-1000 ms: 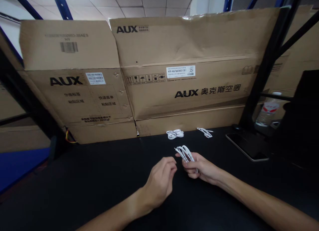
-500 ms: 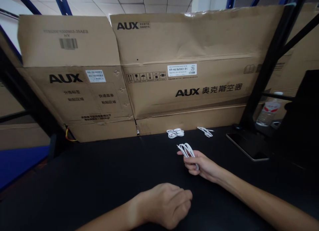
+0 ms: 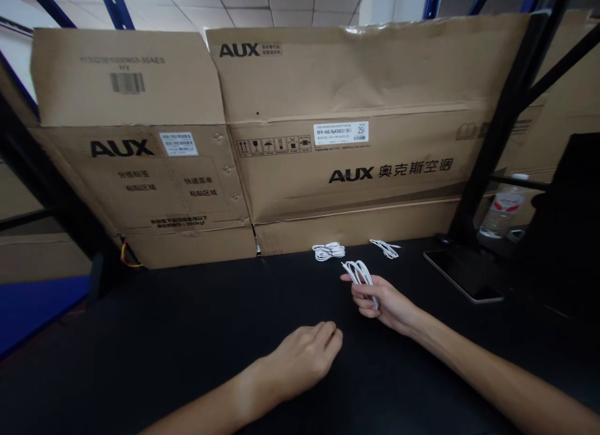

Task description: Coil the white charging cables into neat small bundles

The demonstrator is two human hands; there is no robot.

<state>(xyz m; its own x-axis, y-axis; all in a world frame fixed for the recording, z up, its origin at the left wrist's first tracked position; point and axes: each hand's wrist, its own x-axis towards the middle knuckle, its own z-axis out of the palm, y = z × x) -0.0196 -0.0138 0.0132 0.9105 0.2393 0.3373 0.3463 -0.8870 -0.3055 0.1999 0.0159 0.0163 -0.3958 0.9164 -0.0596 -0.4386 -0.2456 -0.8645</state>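
My right hand (image 3: pixel 382 300) is closed around a looped white cable (image 3: pixel 360 274), its coils standing up out of the fingers above the black tabletop (image 3: pixel 187 335). Nearer to me, my left hand (image 3: pixel 312 354) is low over the table with its back up and fingers curled in. The undersides of those fingers are hidden, so anything in them cannot be seen. At the foot of the cardboard lies a bundled white cable (image 3: pixel 329 251) with a dark tie. To its right rests a smaller white cable (image 3: pixel 385 249).
Large cardboard sheets (image 3: pixel 290 197) stand along the back edge. A phone (image 3: pixel 462 276) lies at the right, near a water bottle (image 3: pixel 504 207) and a black rack post (image 3: pixel 492 135). Yellow and red wires (image 3: pixel 126 254) poke out at the left corner.
My right hand has shifted slightly up and right with the cable in it. My left hand has moved up and a little left, turning its back more upward.
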